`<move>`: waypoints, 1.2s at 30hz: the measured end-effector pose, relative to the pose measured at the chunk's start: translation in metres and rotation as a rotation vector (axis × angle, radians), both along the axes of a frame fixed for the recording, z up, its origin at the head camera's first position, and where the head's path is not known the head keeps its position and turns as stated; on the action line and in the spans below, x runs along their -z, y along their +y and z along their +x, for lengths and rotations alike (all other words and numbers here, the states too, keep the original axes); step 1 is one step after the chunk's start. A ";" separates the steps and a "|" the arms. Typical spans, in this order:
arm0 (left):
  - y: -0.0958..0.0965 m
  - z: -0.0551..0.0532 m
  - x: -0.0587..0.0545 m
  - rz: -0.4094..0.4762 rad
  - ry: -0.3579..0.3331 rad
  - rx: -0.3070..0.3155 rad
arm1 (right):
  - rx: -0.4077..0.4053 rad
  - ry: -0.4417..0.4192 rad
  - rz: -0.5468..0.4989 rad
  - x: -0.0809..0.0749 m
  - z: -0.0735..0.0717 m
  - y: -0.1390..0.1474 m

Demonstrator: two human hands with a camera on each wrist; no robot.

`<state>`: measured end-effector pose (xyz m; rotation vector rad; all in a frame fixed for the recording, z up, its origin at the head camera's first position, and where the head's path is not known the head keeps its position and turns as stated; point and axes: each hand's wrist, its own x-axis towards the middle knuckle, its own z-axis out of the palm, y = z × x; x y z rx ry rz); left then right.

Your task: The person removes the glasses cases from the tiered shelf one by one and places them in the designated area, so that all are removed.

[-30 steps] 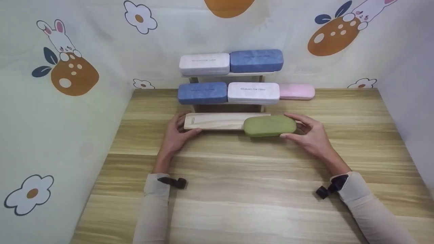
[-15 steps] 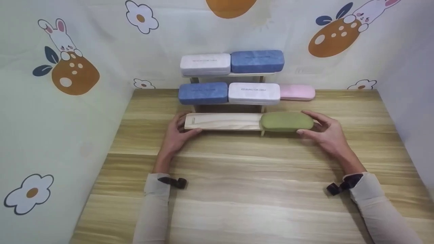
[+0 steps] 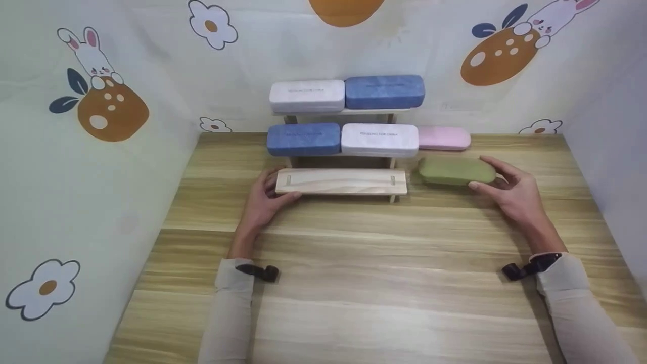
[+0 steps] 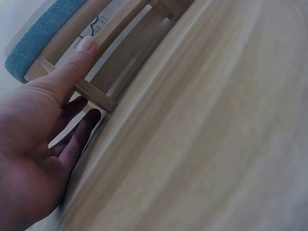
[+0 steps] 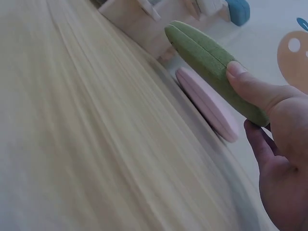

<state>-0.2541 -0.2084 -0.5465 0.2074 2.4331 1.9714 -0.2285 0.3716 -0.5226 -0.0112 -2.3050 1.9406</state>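
Observation:
In the head view my right hand (image 3: 515,194) grips the right end of a green glasses case (image 3: 447,171), thumb in front and fingers behind. The right wrist view shows this case (image 5: 202,57) lifted off the table. A wooden stepped rack (image 3: 338,183) stands at the back middle, its bottom shelf bare. With thumb and fingers, my left hand (image 3: 264,198) holds that shelf's left end. On the middle tier sit a blue case (image 3: 303,139) and a white case (image 3: 380,139); a white case (image 3: 307,96) and a blue case (image 3: 385,92) occupy the top tier.
A pink glasses case (image 3: 446,138) lies on the wood-grain table (image 3: 354,268), right of the rack and behind the green case. A patterned wall covering (image 3: 242,76) rises behind the rack, and side walls bound the table left and right.
The green case, in my right hand, has moved right and slightly back, from in front of the bottom shelf's right end to beside the rack. My left hand stays on the shelf.

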 end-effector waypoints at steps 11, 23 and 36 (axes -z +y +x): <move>0.001 -0.001 -0.002 -0.014 -0.002 -0.004 | 0.062 -0.088 0.010 -0.012 -0.019 0.038; 0.001 -0.001 -0.002 -0.014 -0.007 0.004 | 0.139 -0.100 -0.091 -0.025 -0.022 0.078; -0.001 0.003 -0.001 -0.008 -0.015 -0.013 | 0.239 -0.087 -0.036 -0.012 -0.036 0.098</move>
